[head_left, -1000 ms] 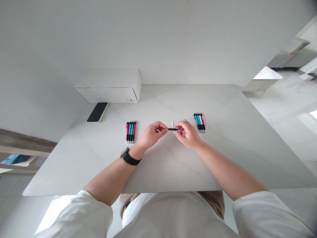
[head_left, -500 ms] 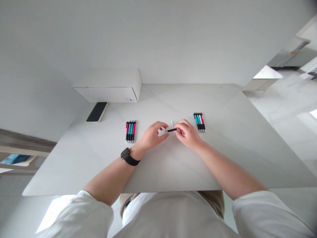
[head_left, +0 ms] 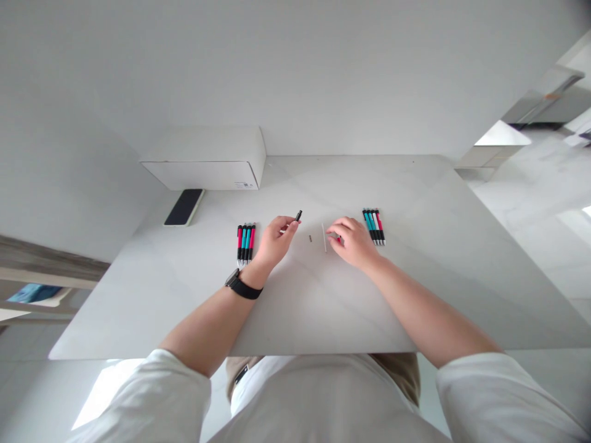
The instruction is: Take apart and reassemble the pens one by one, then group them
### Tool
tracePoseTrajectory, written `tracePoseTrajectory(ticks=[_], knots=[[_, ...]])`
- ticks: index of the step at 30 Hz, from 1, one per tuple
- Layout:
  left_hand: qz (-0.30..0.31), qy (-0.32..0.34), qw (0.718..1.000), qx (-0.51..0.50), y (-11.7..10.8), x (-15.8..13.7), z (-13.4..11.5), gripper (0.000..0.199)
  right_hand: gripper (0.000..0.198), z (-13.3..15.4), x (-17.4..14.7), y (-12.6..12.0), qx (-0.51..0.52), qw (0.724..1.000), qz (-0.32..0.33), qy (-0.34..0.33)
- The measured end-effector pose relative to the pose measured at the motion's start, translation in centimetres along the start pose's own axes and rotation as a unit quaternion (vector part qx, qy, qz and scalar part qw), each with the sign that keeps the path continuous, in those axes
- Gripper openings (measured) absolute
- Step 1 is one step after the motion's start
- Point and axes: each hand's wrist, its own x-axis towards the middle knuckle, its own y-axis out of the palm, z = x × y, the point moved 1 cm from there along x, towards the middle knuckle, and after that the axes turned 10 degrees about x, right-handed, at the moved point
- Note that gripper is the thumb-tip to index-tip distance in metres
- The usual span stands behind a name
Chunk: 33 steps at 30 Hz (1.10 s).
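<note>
My left hand (head_left: 276,241) is closed in a pinch round a short black pen part (head_left: 298,216), which points up and away from me. My right hand (head_left: 353,242) rests low over the table, its bent fingers and thumb apart. Beneath them a red pen part (head_left: 338,239) shows in the gap, mostly hidden by the hand. A thin white pen refill (head_left: 324,238) lies just left of the right fingertips. Between the two hands is a small dark piece, like a spring (head_left: 310,238).
Several red and teal pens (head_left: 246,244) lie side by side left of my left hand. Another row of pens (head_left: 373,226) sits beyond my right hand. A phone (head_left: 184,207) and a white box (head_left: 203,175) stand at the back left of the pale table (head_left: 415,295).
My left hand has drawn left and tipped the black pen part upward. The right hand has let go of that part's end. The small spring-like piece now shows on the table.
</note>
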Motion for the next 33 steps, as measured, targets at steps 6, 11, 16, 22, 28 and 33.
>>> tracePoseTrajectory(ticks=[6,11,16,22,28,33], knots=[[0.032,-0.033,0.998,-0.036,0.4,0.0,0.4,0.038,0.013,0.5,2.4,1.3,-0.066,0.993,0.096,0.015],[0.026,-0.03,0.998,-0.047,0.5,-0.1,0.2,0.037,0.018,1.2,4.1,3.0,-0.096,0.987,0.127,0.032],[0.02,-0.019,0.999,-0.042,0.4,-0.2,-0.1,0.034,0.014,1.4,4.5,3.9,-0.087,0.986,0.136,0.034],[0.023,0.003,1.0,-0.02,0.3,-0.3,-0.3,0.033,0.007,0.5,3.9,3.0,-0.002,0.996,0.083,0.043],[0.041,0.036,0.998,0.037,0.8,-0.4,0.3,0.027,0.011,-1.1,3.9,1.4,0.156,0.984,-0.044,0.077],[0.06,0.068,0.994,0.064,1.1,-0.5,0.2,0.025,0.025,-1.2,4.0,1.6,0.282,0.949,-0.09,0.109]])
